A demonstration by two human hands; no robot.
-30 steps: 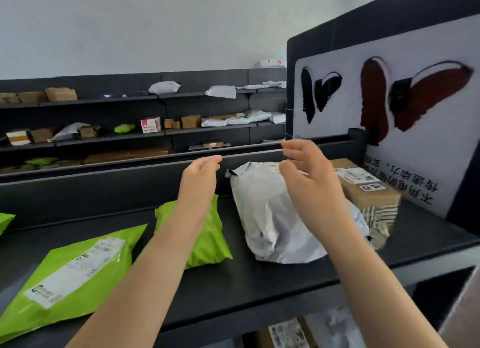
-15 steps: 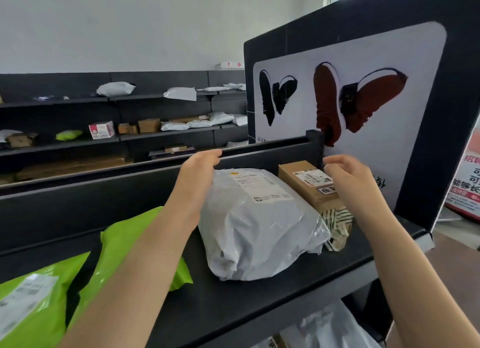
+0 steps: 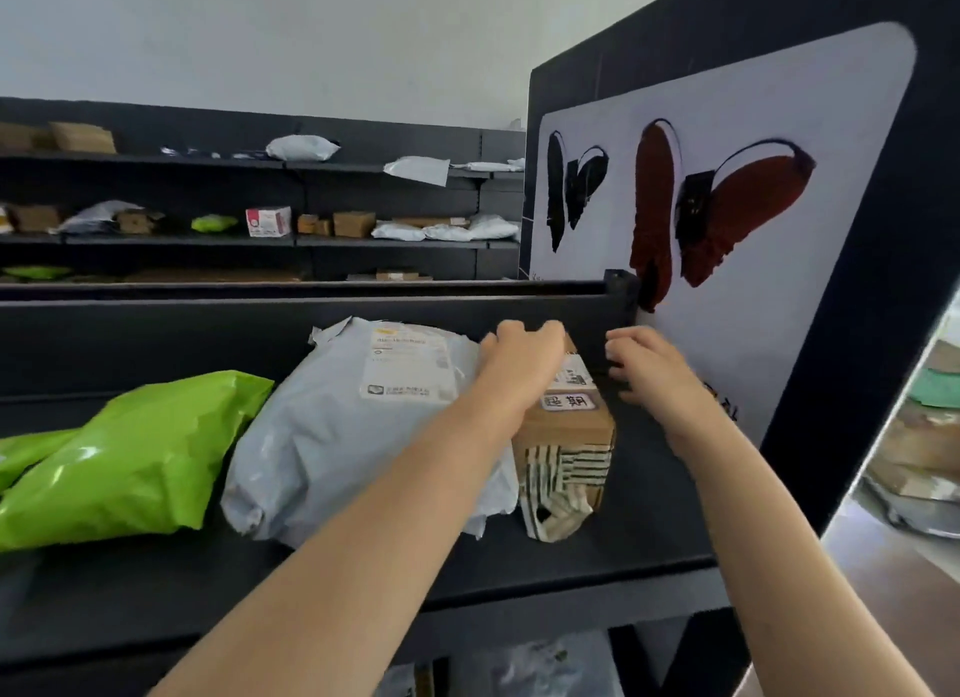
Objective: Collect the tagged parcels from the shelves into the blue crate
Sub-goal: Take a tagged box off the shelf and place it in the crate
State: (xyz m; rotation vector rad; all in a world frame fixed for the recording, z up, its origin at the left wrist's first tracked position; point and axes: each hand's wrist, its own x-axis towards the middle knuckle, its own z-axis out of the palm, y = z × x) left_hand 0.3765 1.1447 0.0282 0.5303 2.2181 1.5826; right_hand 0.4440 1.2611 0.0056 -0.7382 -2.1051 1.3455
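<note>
The brown cardboard box (image 3: 566, 431) is taken as the reference. It is positioned upright on the dark metal shelf (image 3: 597, 556), towards that shelf's right end. A white handwritten tag (image 3: 569, 401) is fixed to the top of the box, beside a printed white label that is partly covered. The lower front of the box is wrapped in black-and-white striped tape (image 3: 561, 480), which is torn and loose at the bottom.

The left hand (image 3: 524, 353) is laid on the top of the box, with its fingers curled over the far upper edge; the box is gripped there. The right hand (image 3: 649, 369) is held just to the right of the box with its fingers loosely curled. Whether the box is touched by it cannot be told.

A grey plastic mailer bag (image 3: 353, 426) with a printed label is pressed against the left side of the box. A bright green plastic mailer bag (image 3: 135, 452) is placed further left, touching the grey one. A white poster panel (image 3: 727, 124) showing shoes is mounted behind and right of the box.
</note>
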